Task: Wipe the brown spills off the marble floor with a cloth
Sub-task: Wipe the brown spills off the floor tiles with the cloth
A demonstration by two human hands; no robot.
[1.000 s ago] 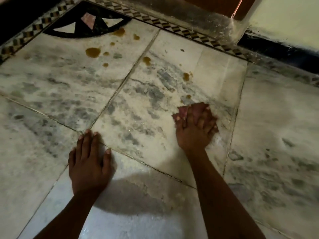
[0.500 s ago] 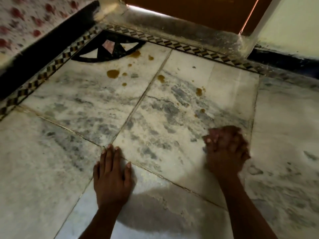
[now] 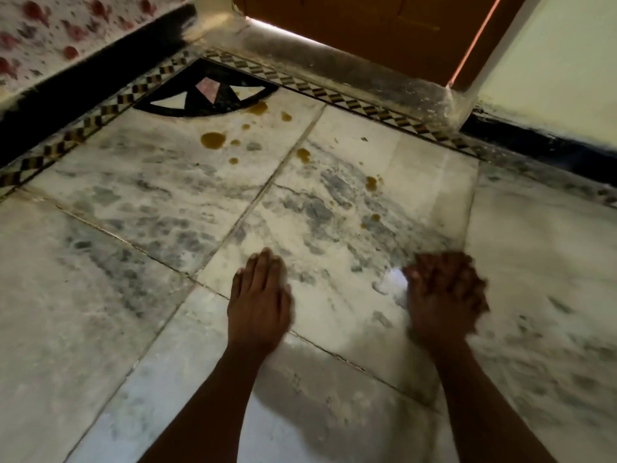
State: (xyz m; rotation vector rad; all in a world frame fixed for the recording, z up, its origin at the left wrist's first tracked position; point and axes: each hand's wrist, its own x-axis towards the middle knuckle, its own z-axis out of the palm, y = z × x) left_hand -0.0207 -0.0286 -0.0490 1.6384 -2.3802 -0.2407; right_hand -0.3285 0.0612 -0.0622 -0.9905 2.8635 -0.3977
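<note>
Several brown spills dot the marble floor [image 3: 160, 208]: the largest spill [image 3: 212, 141] lies near the black inlay, and smaller spills [image 3: 371, 183] sit closer to me. My left hand [image 3: 258, 302] lies flat on the centre tile, palm down, holding nothing. My right hand [image 3: 444, 295] is blurred and pressed on the floor with its fingers curled over the cloth, which is almost wholly hidden beneath it. Both hands are nearer to me than the spills.
A black fan-shaped inlay [image 3: 203, 98] and a checkered border strip [image 3: 337, 93] edge the floor. Behind them are a stone threshold [image 3: 334, 58], an orange-brown door [image 3: 367, 25], a red-spotted wall [image 3: 50, 28] on the left and a pale wall [image 3: 551, 61] on the right.
My right hand has slid back toward me and rightward with the cloth, away from the nearest spills. My left hand has shifted right onto the centre tile. The view has tilted up.
</note>
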